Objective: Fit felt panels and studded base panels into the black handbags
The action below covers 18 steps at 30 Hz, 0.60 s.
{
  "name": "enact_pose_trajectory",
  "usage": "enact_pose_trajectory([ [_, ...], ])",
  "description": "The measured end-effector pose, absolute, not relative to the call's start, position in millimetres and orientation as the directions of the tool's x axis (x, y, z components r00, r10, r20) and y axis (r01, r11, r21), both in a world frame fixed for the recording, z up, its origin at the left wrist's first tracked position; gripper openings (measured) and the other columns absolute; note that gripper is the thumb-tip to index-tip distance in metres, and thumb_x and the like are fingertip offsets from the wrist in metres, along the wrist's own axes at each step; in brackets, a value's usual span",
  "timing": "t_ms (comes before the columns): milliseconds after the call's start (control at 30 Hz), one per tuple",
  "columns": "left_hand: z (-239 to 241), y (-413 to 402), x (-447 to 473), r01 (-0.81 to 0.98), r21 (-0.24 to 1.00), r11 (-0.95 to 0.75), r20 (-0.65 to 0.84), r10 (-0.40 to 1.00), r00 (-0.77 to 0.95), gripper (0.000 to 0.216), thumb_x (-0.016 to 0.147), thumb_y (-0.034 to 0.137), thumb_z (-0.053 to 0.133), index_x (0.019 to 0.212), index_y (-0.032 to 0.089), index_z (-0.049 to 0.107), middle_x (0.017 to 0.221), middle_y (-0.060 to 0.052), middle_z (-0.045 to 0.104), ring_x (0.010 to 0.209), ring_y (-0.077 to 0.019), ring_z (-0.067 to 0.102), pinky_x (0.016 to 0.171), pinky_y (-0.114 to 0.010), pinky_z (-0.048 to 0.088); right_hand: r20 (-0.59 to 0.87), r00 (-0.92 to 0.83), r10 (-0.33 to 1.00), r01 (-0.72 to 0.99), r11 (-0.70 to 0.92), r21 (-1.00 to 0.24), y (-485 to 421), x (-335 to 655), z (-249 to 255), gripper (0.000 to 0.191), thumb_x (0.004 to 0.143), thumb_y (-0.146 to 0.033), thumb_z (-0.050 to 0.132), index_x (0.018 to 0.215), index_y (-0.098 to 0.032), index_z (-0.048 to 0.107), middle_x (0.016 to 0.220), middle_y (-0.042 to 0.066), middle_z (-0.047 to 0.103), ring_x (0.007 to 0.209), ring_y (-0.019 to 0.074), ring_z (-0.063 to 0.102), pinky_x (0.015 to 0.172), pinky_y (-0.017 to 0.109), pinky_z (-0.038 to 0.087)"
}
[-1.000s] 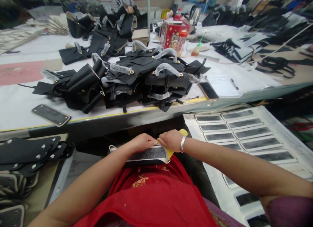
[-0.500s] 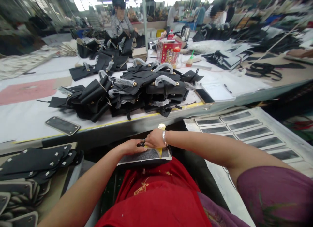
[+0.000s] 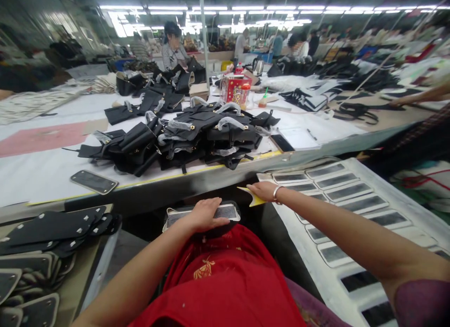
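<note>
My left hand [image 3: 208, 215] lies with fingers stretched out across a dark bag piece [image 3: 230, 211] with a pale edge, which rests above my lap. Its far left end shows a bare white rim. To the right and apart from that piece, my right hand [image 3: 264, 191] is closed on a yellow scraper [image 3: 256, 199] with a notched front edge. The scraper points left over the dark gap by the table. Part of the dark piece is covered by my left hand and forearm.
Black handbags [image 3: 197, 130] with wrapped handles pile up on the table ahead. A white board [image 3: 342, 270] bearing rows of dark panels stands at right. Stacked black pieces [image 3: 45, 231] lie at left. A loose panel [image 3: 94, 181] and a phone [image 3: 282, 143] sit near the table edge.
My right hand has moved away to the right with the scraper, off the dark piece. The left hand now lies flat over the piece's middle. The view has tilted up slightly.
</note>
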<state>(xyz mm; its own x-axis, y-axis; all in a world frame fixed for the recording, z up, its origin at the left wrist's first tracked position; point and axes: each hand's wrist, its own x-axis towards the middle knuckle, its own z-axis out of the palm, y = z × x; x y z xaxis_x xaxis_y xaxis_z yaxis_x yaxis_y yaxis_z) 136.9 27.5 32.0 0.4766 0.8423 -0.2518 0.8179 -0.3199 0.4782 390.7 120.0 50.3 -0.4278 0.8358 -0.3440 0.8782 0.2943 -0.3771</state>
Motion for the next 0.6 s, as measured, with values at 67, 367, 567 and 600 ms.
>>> enact_pose_trajectory([
  [67, 26.8, 25.6, 152.5, 0.833, 0.405, -0.377, -0.233, 0.838, 0.493, 0.098, 0.064, 0.069, 0.054, 0.137, 0.01, 0.027, 0.142, -0.018, 0.029, 0.129, -0.0321, 0.029, 0.105, -0.044, 0.021, -0.428, -0.395, 0.813, 0.877, 0.195, -0.439, 96.0, 406.4, 37.0, 0.043, 0.094, -0.035, 0.032, 0.068, -0.013, 0.057, 0.071, 0.009, 0.058, 0.074, 0.0207, 0.056, 0.069, 0.031, 0.042],
  [367, 13.0, 22.4, 185.7, 0.889, 0.237, -0.392, -0.124, 0.895, 0.428, 0.093, 0.061, 0.058, 0.063, 0.131, 0.004, 0.033, 0.126, -0.022, 0.045, 0.111, -0.0354, 0.043, 0.095, -0.044, 0.031, -0.589, -0.652, 0.477, 0.512, -0.296, -0.807, 35.0, 421.0, 17.1, 0.024, 0.087, -0.041, 0.047, 0.087, -0.017, 0.042, 0.068, 0.001, 0.06, 0.053, 0.0134, 0.059, 0.051, 0.022, 0.048],
  [567, 3.2, 10.2, 182.5, 0.876, 0.172, -0.45, 0.025, 0.891, 0.453, 0.081, 0.072, 0.049, 0.056, 0.134, 0.006, 0.028, 0.13, -0.019, 0.042, 0.115, -0.0313, 0.038, 0.098, -0.043, 0.025, -0.471, -0.766, 0.438, 0.4, -0.249, -0.882, 47.2, 399.6, 5.6, 0.033, 0.082, -0.046, 0.055, 0.089, -0.017, 0.042, 0.071, -0.001, 0.059, 0.048, 0.0116, 0.057, 0.039, 0.017, 0.045],
  [600, 1.8, 9.3, 182.4, 0.875, 0.163, -0.457, 0.045, 0.889, 0.456, 0.081, 0.073, 0.048, 0.056, 0.135, 0.006, 0.025, 0.13, -0.019, 0.042, 0.115, -0.0305, 0.038, 0.098, -0.042, 0.025, -0.45, -0.77, 0.452, 0.391, -0.223, -0.893, 50.0, 397.3, 3.0, 0.033, 0.082, -0.046, 0.055, 0.088, -0.016, 0.041, 0.071, -0.001, 0.058, 0.047, 0.0113, 0.056, 0.037, 0.017, 0.044],
])
